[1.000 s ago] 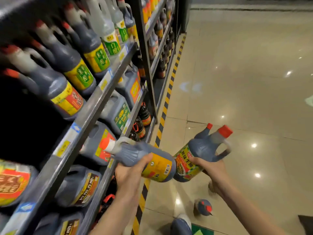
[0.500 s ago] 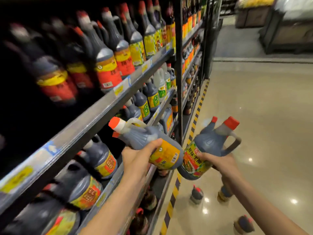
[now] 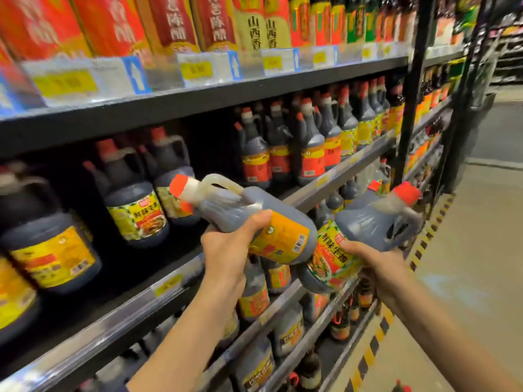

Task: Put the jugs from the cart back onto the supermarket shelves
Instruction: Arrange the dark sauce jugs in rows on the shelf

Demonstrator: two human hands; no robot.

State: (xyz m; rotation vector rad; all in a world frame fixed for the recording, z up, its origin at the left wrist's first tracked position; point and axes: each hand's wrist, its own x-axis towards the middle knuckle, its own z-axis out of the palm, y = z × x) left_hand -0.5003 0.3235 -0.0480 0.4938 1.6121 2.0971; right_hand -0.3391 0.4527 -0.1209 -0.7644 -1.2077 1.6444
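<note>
My left hand (image 3: 226, 250) grips a dark jug with an orange label (image 3: 254, 219), tipped so its red cap points left toward the middle shelf (image 3: 175, 281). Just to its right, my right hand (image 3: 376, 261) holds a second dark jug with a green and yellow label (image 3: 365, 230) from below, red cap up and to the right. The two jugs touch in front of the shelf edge. A dark gap lies on the shelf behind the left jug, between a matching green-labelled jug (image 3: 135, 210) and red-labelled jugs (image 3: 254, 157).
The shelving runs along my left, packed with dark jugs and bottles on every level. Red and yellow boxes (image 3: 175, 21) fill the top shelf. A black upright post (image 3: 410, 89) divides the bays. A yellow-black stripe (image 3: 376, 332) edges the tiled aisle floor on the right.
Both hands have risen with their jugs from the lower shelves to the middle shelf level. My view has swung upward, so the floor and bottles standing on it have dropped out of sight.
</note>
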